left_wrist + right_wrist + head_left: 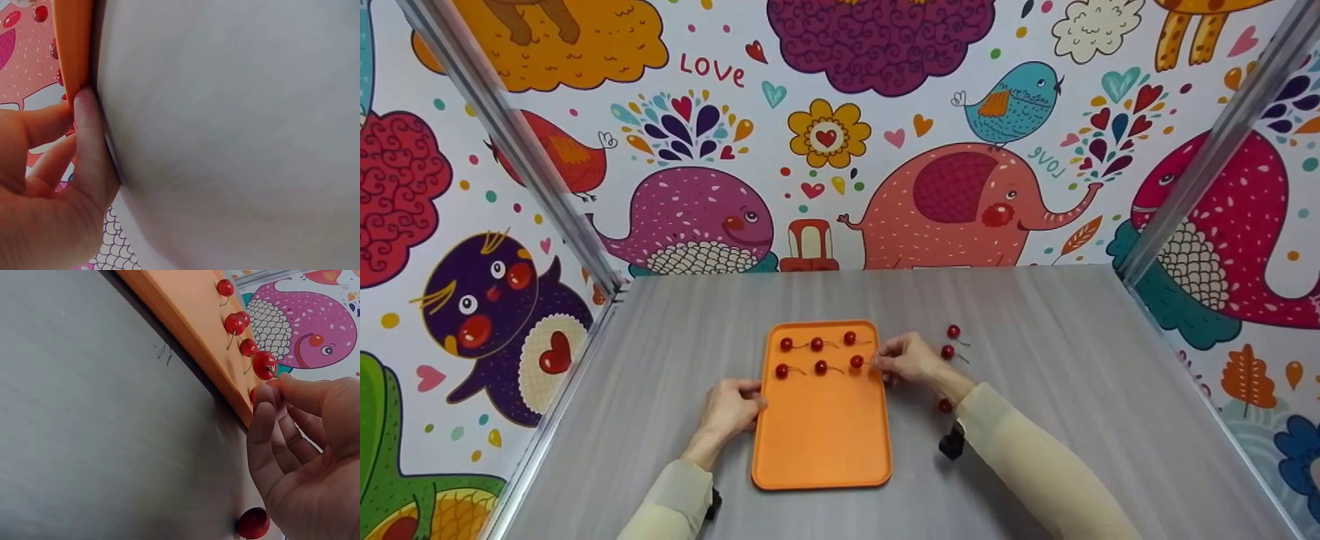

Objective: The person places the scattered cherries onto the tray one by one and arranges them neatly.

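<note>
An orange tray (pixel 821 431) lies on the table, with red cherries (pixel 821 367) in two rows across its far part. My left hand (pixel 729 409) holds the tray's left edge. In the left wrist view, the thumb and a finger (pixel 90 129) meet at the tray's rim (pixel 76 45). At the tray's right side, my right hand (pixel 911 360) pinches the stem of a cherry (pixel 264 365). That cherry is at the right end of the nearer row, just inside the rim. Its stem is mostly hidden by the fingertips.
Right of the tray, two loose cherries (pixel 947 351) lie beyond my right forearm. Another cherry (pixel 945 406) is partly covered by the wrist. The grey table (pixel 660 315) is bounded by metal posts and walls (pixel 825 210) printed with cartoon animals.
</note>
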Demonstrator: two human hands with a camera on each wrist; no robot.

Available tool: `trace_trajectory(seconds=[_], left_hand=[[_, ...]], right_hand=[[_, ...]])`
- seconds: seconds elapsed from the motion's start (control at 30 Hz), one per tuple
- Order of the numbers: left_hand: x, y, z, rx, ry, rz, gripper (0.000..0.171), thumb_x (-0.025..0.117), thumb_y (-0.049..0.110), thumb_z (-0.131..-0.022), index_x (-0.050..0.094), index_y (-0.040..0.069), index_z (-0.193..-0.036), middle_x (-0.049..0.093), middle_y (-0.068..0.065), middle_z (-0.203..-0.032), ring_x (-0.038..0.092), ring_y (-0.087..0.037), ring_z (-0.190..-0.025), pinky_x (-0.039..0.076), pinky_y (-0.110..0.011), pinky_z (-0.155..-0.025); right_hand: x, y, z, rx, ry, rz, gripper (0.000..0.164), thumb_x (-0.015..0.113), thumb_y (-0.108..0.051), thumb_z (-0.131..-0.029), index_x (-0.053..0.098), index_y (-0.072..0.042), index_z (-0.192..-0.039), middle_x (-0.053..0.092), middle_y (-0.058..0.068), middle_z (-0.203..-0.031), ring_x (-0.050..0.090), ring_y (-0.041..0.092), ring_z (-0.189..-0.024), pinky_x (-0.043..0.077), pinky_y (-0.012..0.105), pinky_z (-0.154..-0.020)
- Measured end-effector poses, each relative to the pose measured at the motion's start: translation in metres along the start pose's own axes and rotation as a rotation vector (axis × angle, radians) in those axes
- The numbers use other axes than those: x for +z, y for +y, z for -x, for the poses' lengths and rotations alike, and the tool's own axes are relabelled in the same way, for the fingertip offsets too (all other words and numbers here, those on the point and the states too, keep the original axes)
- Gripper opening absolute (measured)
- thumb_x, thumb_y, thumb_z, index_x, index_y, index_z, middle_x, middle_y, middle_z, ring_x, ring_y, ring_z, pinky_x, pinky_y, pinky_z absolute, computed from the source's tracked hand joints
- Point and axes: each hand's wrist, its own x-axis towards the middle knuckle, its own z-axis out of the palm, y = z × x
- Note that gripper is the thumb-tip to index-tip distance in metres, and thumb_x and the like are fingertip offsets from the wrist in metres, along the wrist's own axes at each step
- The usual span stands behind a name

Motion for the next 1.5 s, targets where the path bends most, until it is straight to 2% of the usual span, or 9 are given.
trace_trajectory(seconds=[0.2, 0.5, 0.73, 1.1, 1.27, 1.5], left_hand=[[0.002, 0.000, 0.000, 0.005, -0.003, -0.005, 0.041, 0.076, 0.002, -0.099, 0.077, -0.003, -0.139, 0.078, -0.012, -0.105, 0.073, -0.013, -0.078, 0.069, -0.033, -0.067], [0.003, 0.002, 0.001, 0.006, -0.005, -0.013, 0.040, 0.076, 0.004, -0.100, 0.079, 0.001, -0.139, 0.078, -0.009, -0.101, 0.071, -0.013, -0.076, 0.067, -0.031, -0.066], [0.003, 0.004, 0.003, 0.022, 0.005, 0.027, 0.037, 0.073, -0.001, -0.098, 0.080, -0.002, -0.135, 0.080, -0.011, -0.099, 0.076, -0.016, -0.079, 0.069, -0.032, -0.065], [0.003, 0.003, 0.001, 0.018, 0.013, 0.029, 0.038, 0.072, -0.002, -0.098, 0.080, -0.001, -0.135, 0.080, -0.010, -0.097, 0.075, -0.015, -0.077, 0.067, -0.031, -0.063], [0.002, 0.001, 0.001, 0.019, 0.011, 0.029, 0.038, 0.072, -0.003, -0.097, 0.080, -0.002, -0.135, 0.080, -0.011, -0.097, 0.074, -0.015, -0.077, 0.068, -0.032, -0.063], [0.002, 0.000, 0.001, 0.023, 0.018, 0.018, 0.038, 0.073, -0.001, -0.098, 0.079, -0.002, -0.136, 0.079, -0.011, -0.099, 0.073, -0.015, -0.077, 0.068, -0.032, -0.065]], right_hand=[[0.001, -0.002, -0.008, -0.036, 0.001, 0.128, 0.013, 0.080, -0.015, -0.105, 0.087, -0.003, -0.105, 0.077, 0.008, -0.085, 0.064, 0.013, -0.071, 0.055, 0.024, -0.062], [-0.001, 0.000, -0.015, -0.075, 0.006, 0.259, 0.008, 0.083, -0.012, -0.102, 0.089, -0.007, -0.100, 0.079, 0.002, -0.094, 0.064, 0.011, -0.078, 0.053, 0.022, -0.067], [-0.008, 0.004, -0.019, -0.237, -0.040, 0.323, 0.010, 0.083, -0.007, -0.101, 0.089, 0.001, -0.099, 0.086, 0.017, -0.101, 0.060, 0.006, -0.077, 0.050, 0.020, -0.069], [-0.009, 0.006, -0.020, -0.205, -0.033, 0.295, 0.011, 0.080, -0.009, -0.104, 0.089, -0.003, -0.108, 0.085, 0.013, -0.105, 0.063, 0.007, -0.079, 0.054, 0.019, -0.068], [-0.012, 0.008, -0.018, -0.244, -0.030, 0.263, 0.015, 0.080, -0.008, -0.104, 0.087, 0.000, -0.114, 0.086, 0.018, -0.108, 0.063, 0.008, -0.077, 0.055, 0.018, -0.066], [-0.026, 0.008, -0.008, -0.316, -0.002, 0.275, 0.020, 0.078, -0.007, -0.105, 0.085, 0.004, -0.120, 0.084, 0.021, -0.103, 0.068, 0.018, -0.076, 0.055, 0.017, -0.064]])
